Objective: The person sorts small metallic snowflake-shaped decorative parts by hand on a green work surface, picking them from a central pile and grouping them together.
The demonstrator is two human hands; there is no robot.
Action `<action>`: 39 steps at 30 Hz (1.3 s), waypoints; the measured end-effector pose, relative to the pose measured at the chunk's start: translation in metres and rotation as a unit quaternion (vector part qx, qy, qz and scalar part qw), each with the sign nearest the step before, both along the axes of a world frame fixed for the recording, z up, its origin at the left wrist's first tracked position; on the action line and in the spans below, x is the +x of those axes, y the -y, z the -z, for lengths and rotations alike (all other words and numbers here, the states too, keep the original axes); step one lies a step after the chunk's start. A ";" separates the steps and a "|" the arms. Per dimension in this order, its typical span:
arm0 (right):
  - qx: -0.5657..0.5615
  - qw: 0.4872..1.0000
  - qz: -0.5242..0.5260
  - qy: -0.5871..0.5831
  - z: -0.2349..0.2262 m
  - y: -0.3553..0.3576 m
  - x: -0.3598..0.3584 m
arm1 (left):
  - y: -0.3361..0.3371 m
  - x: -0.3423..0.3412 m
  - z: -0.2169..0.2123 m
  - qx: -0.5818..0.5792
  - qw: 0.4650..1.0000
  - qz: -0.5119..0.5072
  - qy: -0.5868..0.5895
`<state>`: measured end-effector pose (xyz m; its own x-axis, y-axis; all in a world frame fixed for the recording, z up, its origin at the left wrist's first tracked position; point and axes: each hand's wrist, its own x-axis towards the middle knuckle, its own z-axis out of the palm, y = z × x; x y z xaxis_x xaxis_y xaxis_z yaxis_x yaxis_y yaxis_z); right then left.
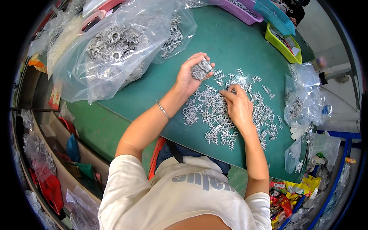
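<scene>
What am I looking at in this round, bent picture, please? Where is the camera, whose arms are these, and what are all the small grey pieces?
There is no machine here. The camera sits on a person's head and looks down, so the two bare arms rising from the lower edge are that person's own. Its wide lens bends the straight edges.

The left hand holds a stack of round grey ribbed parts. The right hand rests on a pile of small grey branching pieces, fingers picking among them.

Both lie on a green table. At upper left a clear plastic bag holds more round parts. A yellow-green tray and a purple tray stand at the far edge.
</scene>
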<state>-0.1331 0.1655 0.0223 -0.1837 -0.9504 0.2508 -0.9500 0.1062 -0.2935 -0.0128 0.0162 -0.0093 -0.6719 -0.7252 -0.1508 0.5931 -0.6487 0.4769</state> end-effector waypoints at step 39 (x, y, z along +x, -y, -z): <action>-0.018 0.958 -0.026 0.286 -0.004 -0.061 -0.036 | 0.003 0.000 0.004 0.033 0.999 -0.015 0.009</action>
<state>-0.1691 0.2264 0.0259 -0.2530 -0.9549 0.1552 -0.6360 0.0433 -0.7705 -0.0129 0.0129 -0.0130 -0.6468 -0.7327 -0.2116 0.6040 -0.6615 0.4444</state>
